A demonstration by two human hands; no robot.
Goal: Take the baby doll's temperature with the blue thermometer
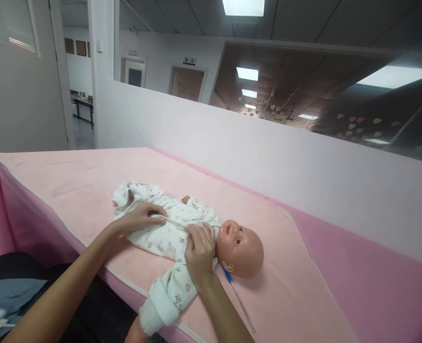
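A baby doll [241, 247] lies on its back on a pink padded table [71, 176], head toward the right. It wears a white printed romper [160, 238]. My left hand [141, 216] rests on the doll's belly, fingers pinched on the romper's front edge. My right hand [200, 250] lies on the doll's chest near the neck, fingers curled and gripping the romper fabric there. One sleeve [162, 297] hangs over the table's front edge.
A thin pen-like stick with a blue end [237, 295] lies on the table beside the doll's head. A white partition wall [268, 157] runs along the table's far side. A doorway opens at the back left.
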